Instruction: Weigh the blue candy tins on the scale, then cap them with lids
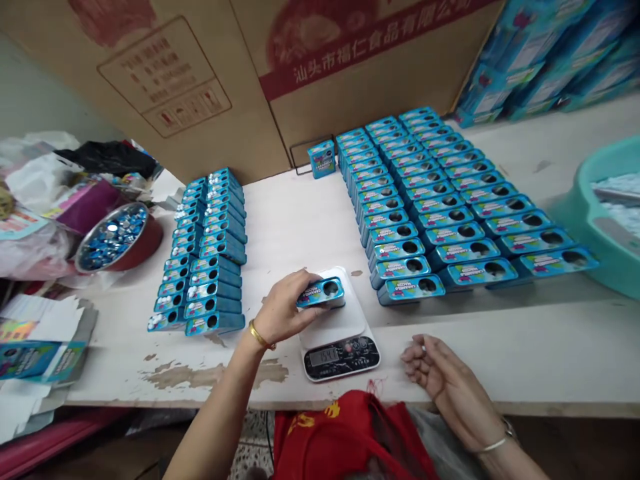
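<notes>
A blue printed tin (323, 292) with a round dark hole in its top is on the white platform of a kitchen scale (343, 363). My left hand (287, 307) grips this tin from its left side, thumb at the near edge, fingers at the far one. The scale's lit display reads about 154. Right of the scale, my right hand (437, 373) is palm up above the front of the table, its fingers curled in together with the thumb. Whether anything small lies inside those fingers is hidden.
Rows of similar tins (415, 200) stand right of the scale; more tins (210, 253) stand left, some with white pieces showing. A red bowl (145, 247) holds shiny blue wrapped pieces. A teal basin (590, 220) is at right. Large cartons (240, 87) close off the back.
</notes>
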The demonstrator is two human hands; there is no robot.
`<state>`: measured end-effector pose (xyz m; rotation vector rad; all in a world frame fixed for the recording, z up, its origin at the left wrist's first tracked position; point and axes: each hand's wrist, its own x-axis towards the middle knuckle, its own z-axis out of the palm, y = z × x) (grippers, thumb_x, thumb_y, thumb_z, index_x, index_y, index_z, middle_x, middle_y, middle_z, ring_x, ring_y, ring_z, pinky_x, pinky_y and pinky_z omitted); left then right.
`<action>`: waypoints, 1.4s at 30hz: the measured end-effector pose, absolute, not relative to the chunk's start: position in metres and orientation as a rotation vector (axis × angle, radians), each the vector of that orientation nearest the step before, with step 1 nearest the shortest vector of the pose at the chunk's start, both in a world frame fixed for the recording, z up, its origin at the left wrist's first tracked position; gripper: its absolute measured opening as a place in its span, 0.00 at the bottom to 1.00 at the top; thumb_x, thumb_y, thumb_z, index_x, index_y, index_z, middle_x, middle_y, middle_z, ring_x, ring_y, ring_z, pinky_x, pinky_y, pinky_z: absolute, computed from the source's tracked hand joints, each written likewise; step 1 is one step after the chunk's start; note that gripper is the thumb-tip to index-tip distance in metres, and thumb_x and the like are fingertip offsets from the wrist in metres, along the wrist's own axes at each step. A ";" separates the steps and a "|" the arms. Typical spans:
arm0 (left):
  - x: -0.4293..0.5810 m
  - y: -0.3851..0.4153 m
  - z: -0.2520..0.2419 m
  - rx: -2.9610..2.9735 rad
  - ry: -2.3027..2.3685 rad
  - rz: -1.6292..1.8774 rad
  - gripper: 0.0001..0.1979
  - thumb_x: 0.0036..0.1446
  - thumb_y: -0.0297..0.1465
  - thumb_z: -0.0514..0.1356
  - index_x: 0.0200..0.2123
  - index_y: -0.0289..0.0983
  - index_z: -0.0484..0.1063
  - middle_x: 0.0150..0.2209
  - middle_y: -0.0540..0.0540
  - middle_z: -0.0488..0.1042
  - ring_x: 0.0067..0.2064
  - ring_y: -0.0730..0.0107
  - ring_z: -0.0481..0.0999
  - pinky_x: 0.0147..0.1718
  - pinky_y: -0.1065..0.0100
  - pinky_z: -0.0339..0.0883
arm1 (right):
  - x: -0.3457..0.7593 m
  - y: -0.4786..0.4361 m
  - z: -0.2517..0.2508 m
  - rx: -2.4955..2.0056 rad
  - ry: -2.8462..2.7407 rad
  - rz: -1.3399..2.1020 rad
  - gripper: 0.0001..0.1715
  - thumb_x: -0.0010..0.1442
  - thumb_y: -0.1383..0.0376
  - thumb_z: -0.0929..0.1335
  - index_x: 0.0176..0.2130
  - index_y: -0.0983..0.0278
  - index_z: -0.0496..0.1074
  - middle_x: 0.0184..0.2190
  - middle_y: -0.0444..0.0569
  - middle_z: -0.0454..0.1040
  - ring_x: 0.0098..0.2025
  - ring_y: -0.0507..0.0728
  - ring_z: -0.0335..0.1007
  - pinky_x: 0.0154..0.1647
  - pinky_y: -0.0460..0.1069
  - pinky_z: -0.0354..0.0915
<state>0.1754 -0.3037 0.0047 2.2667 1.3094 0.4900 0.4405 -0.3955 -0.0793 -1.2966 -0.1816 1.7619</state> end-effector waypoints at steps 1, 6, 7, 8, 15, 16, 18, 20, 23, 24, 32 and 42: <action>0.176 -0.308 0.003 2.248 1.313 0.493 0.18 0.53 0.35 0.62 0.47 0.38 0.65 0.40 0.44 0.72 0.41 0.64 0.71 0.40 0.64 0.65 | 0.440 -0.395 -0.078 -1.319 -0.219 1.757 0.24 0.42 0.52 0.76 0.34 0.63 0.69 0.24 0.46 0.75 0.24 0.51 0.67 0.23 0.42 0.65; 0.177 -0.330 -0.002 2.239 1.368 0.648 0.26 0.52 0.38 0.63 0.52 0.39 0.62 0.47 0.40 0.70 0.49 0.60 0.69 0.48 0.58 0.64 | 0.440 -0.392 -0.078 -1.369 -0.207 1.738 0.24 0.41 0.52 0.76 0.29 0.63 0.66 0.23 0.45 0.74 0.24 0.50 0.67 0.22 0.42 0.65; 0.175 -0.333 -0.001 2.236 1.396 0.713 0.29 0.50 0.40 0.64 0.54 0.39 0.61 0.49 0.40 0.69 0.51 0.58 0.68 0.49 0.56 0.63 | 0.441 -0.392 -0.079 -1.365 -0.194 1.735 0.24 0.41 0.52 0.76 0.30 0.63 0.67 0.23 0.45 0.74 0.24 0.50 0.67 0.22 0.42 0.65; 0.172 -0.336 0.000 2.220 1.424 0.791 0.32 0.49 0.41 0.65 0.56 0.39 0.60 0.51 0.39 0.68 0.51 0.58 0.68 0.50 0.56 0.63 | 0.442 -0.393 -0.079 -1.359 -0.188 1.734 0.24 0.41 0.52 0.77 0.30 0.62 0.67 0.22 0.44 0.73 0.24 0.50 0.67 0.22 0.42 0.65; 0.147 -0.359 -0.016 1.746 1.661 1.281 0.14 0.59 0.35 0.57 0.47 0.38 0.69 0.40 0.44 0.72 0.41 0.68 0.74 0.43 0.63 0.69 | 0.442 -0.397 -0.081 -1.363 -0.245 1.682 0.24 0.39 0.53 0.77 0.30 0.63 0.67 0.22 0.45 0.74 0.22 0.49 0.66 0.21 0.40 0.64; 0.145 -0.364 -0.021 1.695 1.685 1.282 0.13 0.59 0.35 0.57 0.46 0.38 0.70 0.39 0.44 0.73 0.41 0.68 0.74 0.43 0.64 0.69 | 0.442 -0.398 -0.081 -1.365 -0.258 1.675 0.24 0.39 0.53 0.77 0.30 0.63 0.67 0.22 0.45 0.74 0.22 0.49 0.67 0.21 0.40 0.65; 0.143 -0.373 -0.032 1.627 1.741 1.265 0.11 0.58 0.34 0.58 0.44 0.38 0.71 0.39 0.45 0.74 0.40 0.68 0.74 0.43 0.65 0.69 | 0.441 -0.399 -0.082 -1.363 -0.284 1.662 0.25 0.39 0.53 0.78 0.30 0.63 0.67 0.23 0.45 0.75 0.22 0.49 0.67 0.22 0.40 0.65; 0.141 -0.382 -0.041 1.593 1.782 1.251 0.11 0.57 0.34 0.59 0.43 0.37 0.72 0.39 0.45 0.74 0.40 0.69 0.74 0.42 0.66 0.69 | 0.441 -0.400 -0.083 -1.361 -0.307 1.651 0.25 0.39 0.53 0.77 0.30 0.63 0.66 0.23 0.46 0.76 0.23 0.49 0.68 0.22 0.40 0.65; 0.140 -0.392 -0.048 1.582 1.808 1.229 0.11 0.57 0.35 0.59 0.42 0.37 0.72 0.39 0.45 0.74 0.39 0.70 0.74 0.42 0.66 0.69 | 0.441 -0.402 -0.083 -1.358 -0.338 1.635 0.26 0.40 0.53 0.77 0.31 0.63 0.66 0.24 0.47 0.77 0.23 0.49 0.69 0.22 0.40 0.66; 0.139 -0.394 -0.049 1.582 1.811 1.222 0.11 0.57 0.35 0.59 0.42 0.37 0.72 0.39 0.45 0.74 0.39 0.70 0.74 0.42 0.66 0.69 | 0.441 -0.402 -0.083 -1.356 -0.349 1.633 0.25 0.40 0.54 0.77 0.31 0.63 0.66 0.24 0.47 0.77 0.23 0.49 0.69 0.22 0.40 0.66; 0.137 -0.400 -0.051 1.613 1.829 1.205 0.10 0.58 0.36 0.58 0.41 0.37 0.72 0.38 0.45 0.74 0.38 0.71 0.73 0.41 0.66 0.69 | 0.440 -0.405 -0.082 -1.360 -0.408 1.625 0.24 0.41 0.54 0.77 0.30 0.63 0.66 0.24 0.47 0.76 0.23 0.49 0.69 0.22 0.41 0.65; 0.140 -0.401 -0.048 1.659 1.818 1.181 0.09 0.58 0.35 0.57 0.39 0.36 0.72 0.35 0.46 0.74 0.36 0.72 0.73 0.38 0.69 0.68 | 0.406 -0.368 -0.026 -1.300 -1.098 1.233 0.13 0.54 0.55 0.71 0.29 0.62 0.69 0.22 0.42 0.67 0.23 0.49 0.59 0.22 0.45 0.56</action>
